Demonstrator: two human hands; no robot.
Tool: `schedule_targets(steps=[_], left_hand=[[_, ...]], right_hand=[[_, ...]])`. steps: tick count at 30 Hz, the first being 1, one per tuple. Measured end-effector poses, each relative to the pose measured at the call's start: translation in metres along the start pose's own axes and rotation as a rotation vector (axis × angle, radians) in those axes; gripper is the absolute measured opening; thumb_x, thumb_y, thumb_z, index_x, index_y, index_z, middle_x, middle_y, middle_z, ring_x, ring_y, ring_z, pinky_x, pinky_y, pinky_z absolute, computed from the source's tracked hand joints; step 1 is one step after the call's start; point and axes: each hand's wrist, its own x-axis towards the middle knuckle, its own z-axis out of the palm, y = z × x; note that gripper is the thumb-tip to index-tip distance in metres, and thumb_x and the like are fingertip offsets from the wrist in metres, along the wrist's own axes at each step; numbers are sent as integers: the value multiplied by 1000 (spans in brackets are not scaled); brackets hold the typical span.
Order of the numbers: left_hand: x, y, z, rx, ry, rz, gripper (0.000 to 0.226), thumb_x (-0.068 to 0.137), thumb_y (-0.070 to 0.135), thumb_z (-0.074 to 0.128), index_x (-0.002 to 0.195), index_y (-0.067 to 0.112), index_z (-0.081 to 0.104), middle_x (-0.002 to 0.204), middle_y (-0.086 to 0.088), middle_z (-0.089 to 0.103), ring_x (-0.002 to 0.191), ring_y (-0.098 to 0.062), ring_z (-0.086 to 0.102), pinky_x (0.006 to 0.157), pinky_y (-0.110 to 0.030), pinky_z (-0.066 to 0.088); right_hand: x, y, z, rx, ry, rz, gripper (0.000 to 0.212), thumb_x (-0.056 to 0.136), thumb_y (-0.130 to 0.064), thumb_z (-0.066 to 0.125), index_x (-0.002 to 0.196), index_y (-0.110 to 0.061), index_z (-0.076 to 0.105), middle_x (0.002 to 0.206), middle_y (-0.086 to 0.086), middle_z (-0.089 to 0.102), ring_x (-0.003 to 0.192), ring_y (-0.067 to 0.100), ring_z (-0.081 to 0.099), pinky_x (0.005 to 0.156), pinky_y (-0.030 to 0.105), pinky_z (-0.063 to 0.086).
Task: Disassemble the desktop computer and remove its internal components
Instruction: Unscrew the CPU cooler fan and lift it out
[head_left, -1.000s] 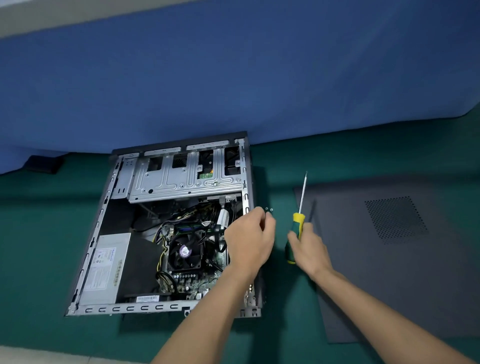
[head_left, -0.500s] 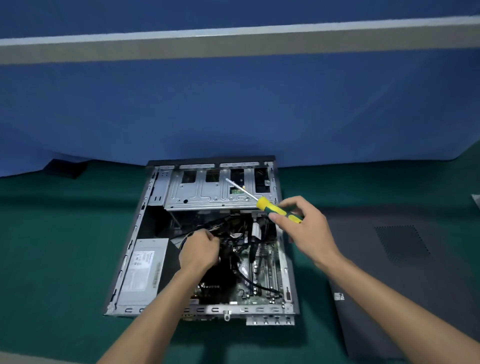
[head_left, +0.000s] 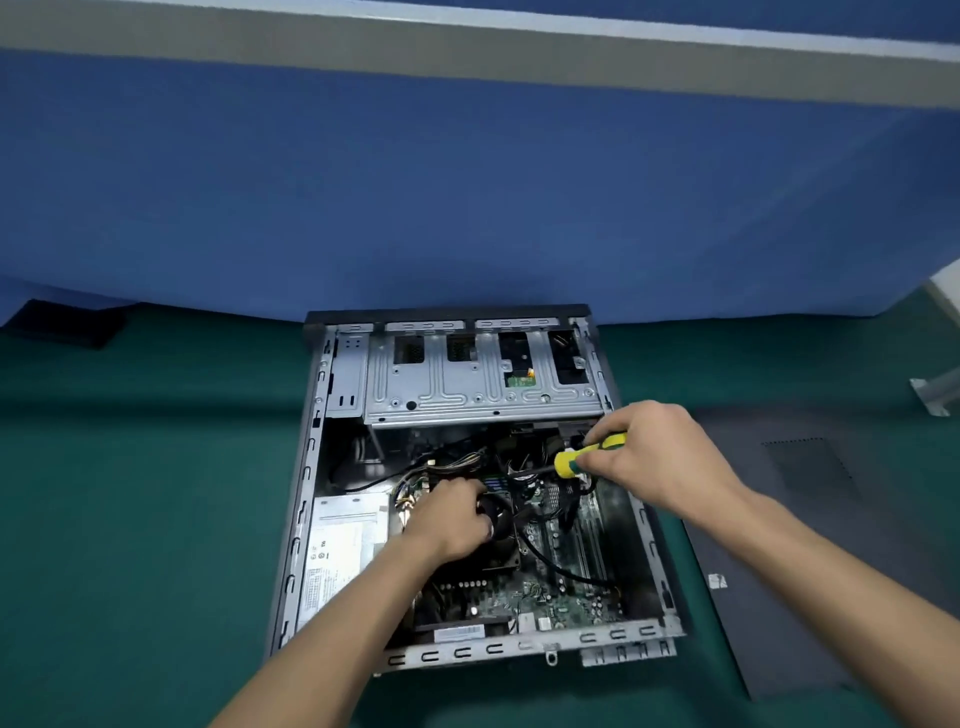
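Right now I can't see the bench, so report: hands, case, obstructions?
Left hand on the cooler fan. Right hand shut on the screwdriver, shaft aimed into the open case. Cables crowd the board.

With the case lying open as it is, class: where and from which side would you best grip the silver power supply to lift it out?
Probably by the power supply's two long sides, coming straight down from above. It lies flat with its labelled face up, tucked against the case's left wall, so the side approach is blocked there. The left hand at the cooler fan crowds its right edge.
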Motion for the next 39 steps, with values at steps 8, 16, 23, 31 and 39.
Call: schedule_targets(steps=[8, 16, 23, 31, 39], left_hand=[[2, -9, 7, 33, -90, 61, 71, 80, 41, 61, 140, 18, 34, 139, -5, 42, 128, -23, 35, 106, -38, 32], [0, -6, 5, -11, -100, 42, 77, 81, 35, 59, 147, 24, 20, 146, -3, 35, 133, -25, 27, 108, -40, 29], [2, -3, 4, -165, -91, -50, 77, 81, 32, 60, 146, 29, 21, 143, -10, 39, 134, -27, 28, 107, -40, 31], [4, -4, 6, -181, -86, -47, 82, 79, 29, 65, 146, 32, 19, 141, -8, 41, 132, -25, 28, 107, -42, 31], [5, 1, 16, 52, 5, -2, 70, 79, 39, 56, 143, 32, 28, 140, -1, 43, 131, -26, 28, 113, -46, 16]], right_hand=[[10, -24, 26, -184, 15, 6, 11, 76, -34, 71, 85, -28, 71, 61, -14, 47, 63, 16, 51, 50, 23, 32], [26, -36, 30, -243, 26, -55, 10, 77, -32, 70, 86, -26, 72, 67, -8, 52, 69, 19, 52, 58, 24, 37], [32, -34, 12, -230, -1, -45, 8, 72, -32, 74, 80, -28, 72, 64, -12, 52, 68, 19, 55, 53, 24, 37], [33, -40, 25, -355, -81, -72, 8, 76, -25, 69, 79, -19, 74, 78, 0, 67, 76, 22, 61, 59, 25, 45], [31, -41, 34, -471, -44, -140, 17, 82, -23, 61, 92, -12, 68, 95, 8, 66, 84, 29, 62, 62, 26, 40]])
